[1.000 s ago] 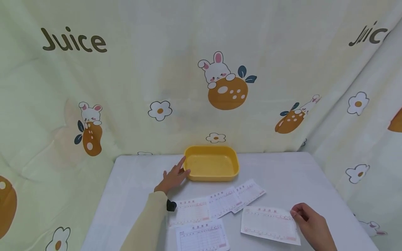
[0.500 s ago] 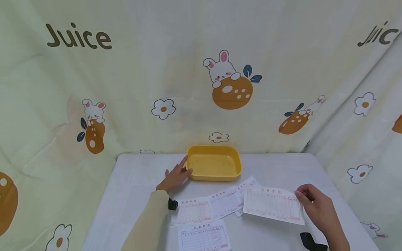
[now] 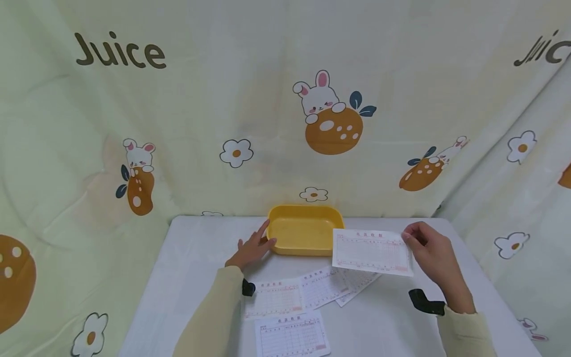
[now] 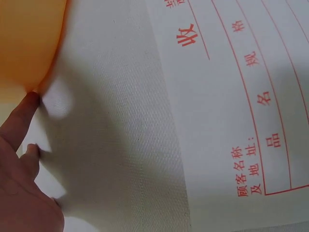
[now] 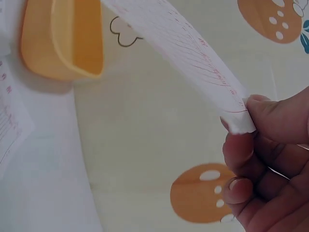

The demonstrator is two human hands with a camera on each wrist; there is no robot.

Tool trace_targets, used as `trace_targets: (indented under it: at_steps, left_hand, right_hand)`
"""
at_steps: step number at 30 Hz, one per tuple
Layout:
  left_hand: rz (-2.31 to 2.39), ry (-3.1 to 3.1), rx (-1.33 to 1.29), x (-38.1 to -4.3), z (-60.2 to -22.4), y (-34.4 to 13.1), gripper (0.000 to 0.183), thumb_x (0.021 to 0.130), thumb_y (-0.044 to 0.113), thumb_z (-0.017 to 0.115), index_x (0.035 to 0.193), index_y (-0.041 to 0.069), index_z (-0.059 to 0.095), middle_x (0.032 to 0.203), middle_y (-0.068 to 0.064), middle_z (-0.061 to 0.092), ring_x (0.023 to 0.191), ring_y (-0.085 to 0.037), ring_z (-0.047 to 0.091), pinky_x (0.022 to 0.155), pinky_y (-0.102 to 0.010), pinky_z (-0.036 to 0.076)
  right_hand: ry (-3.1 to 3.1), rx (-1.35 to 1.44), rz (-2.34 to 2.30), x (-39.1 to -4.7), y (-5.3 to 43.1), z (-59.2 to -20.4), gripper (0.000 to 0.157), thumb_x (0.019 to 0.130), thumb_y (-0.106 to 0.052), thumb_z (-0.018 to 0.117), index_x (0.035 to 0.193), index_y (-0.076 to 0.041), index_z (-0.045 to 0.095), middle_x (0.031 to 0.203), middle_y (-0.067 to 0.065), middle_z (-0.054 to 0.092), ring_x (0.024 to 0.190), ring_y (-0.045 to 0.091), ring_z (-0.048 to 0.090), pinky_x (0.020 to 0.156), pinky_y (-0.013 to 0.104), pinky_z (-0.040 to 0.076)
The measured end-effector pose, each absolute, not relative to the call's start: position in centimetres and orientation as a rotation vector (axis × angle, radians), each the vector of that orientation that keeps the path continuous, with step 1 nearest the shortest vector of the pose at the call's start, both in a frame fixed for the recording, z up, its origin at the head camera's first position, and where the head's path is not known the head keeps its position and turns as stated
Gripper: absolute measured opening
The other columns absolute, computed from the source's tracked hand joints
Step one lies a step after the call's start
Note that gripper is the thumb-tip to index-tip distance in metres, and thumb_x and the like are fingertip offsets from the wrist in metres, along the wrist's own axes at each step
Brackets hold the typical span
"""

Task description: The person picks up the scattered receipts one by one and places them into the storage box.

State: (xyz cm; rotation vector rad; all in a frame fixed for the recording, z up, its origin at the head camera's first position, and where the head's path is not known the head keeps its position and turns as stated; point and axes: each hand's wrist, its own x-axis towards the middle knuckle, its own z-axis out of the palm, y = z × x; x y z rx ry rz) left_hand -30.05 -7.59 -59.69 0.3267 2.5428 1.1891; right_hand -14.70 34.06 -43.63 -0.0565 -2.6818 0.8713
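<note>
My right hand (image 3: 431, 253) pinches a printed receipt slip (image 3: 372, 252) by its right end between thumb and fingers. The slip hangs raised above the table, its left end in front of the right side of the yellow tray (image 3: 305, 251). In the right wrist view the slip (image 5: 193, 58) bends away from the thumb. At the tray's left side, my left hand (image 3: 251, 249) touches the wall with its fingers extended. Inside, the tray's visible floor is bare. In the left wrist view one fingertip (image 4: 32, 99) meets the tray's lower edge.
More receipt slips lie in front of the tray: one at left (image 3: 273, 299), one overlapping beside it (image 3: 324, 287), another partly under the raised slip (image 3: 359, 283). A further slip (image 3: 292, 335) lies nearest the front. A patterned curtain (image 3: 250, 99) hangs behind the white table (image 3: 192, 248).
My right hand has lifted the slip off the table and carried it forward and up to the tray's right side. My left hand stays at the tray's left side.
</note>
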Motion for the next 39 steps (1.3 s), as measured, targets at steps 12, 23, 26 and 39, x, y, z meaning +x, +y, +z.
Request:
trace_targets:
  at_steps: [12,23,26,39]
  left_hand:
    - [1.144,2.540,0.306,-30.3,-59.8,-7.4,0.077,0.107,0.058,0.055,0.173,0.037,0.020,0.165,-0.010,0.047,0.162,-0.042,0.017,0.124,-0.070,-0.009]
    - [1.146,2.537,0.300,-29.7,-59.6,-6.9,0.076,0.108,0.057,0.053,0.173,0.033,0.021,0.164,-0.013,0.048,0.160,-0.046,0.019,0.123,-0.073,-0.005]
    - [1.165,2.528,0.292,-29.3,-59.5,-6.9,0.076,0.108,0.058,0.053,0.173,0.032,0.021,0.165,-0.014,0.046,0.160,-0.047,0.019,0.122,-0.074,-0.006]
    - [1.146,2.538,0.290,-29.6,-59.1,-7.1,0.075,0.109,0.054,0.054,0.173,0.034,0.021,0.171,-0.011,0.038,0.160,-0.047,0.017,0.123,-0.073,-0.007]
  right_hand:
    - [-2.663,0.082,0.937,-20.7,31.3,-42.2,0.014,0.108,-0.007,0.064,0.118,0.003,0.064,0.100,0.018,0.067,0.086,0.031,0.057,0.069,0.025,0.050]
    - [-2.752,0.210,0.946,-27.6,28.2,-42.4,0.005,0.108,-0.003,0.060,0.110,0.001,0.063,0.097,0.016,0.065,0.091,0.034,0.058,0.080,0.042,0.053]
    - [-2.782,0.225,0.969,-28.9,27.1,-43.0,0.004,0.108,-0.003,0.061,0.108,0.000,0.063,0.094,0.015,0.064,0.090,0.034,0.058,0.080,0.041,0.054]
    - [-2.832,0.229,1.065,-31.2,24.1,-48.0,0.006,0.107,-0.003,0.062,0.102,0.000,0.064,0.089,0.010,0.063,0.083,0.030,0.057,0.076,0.038,0.052]
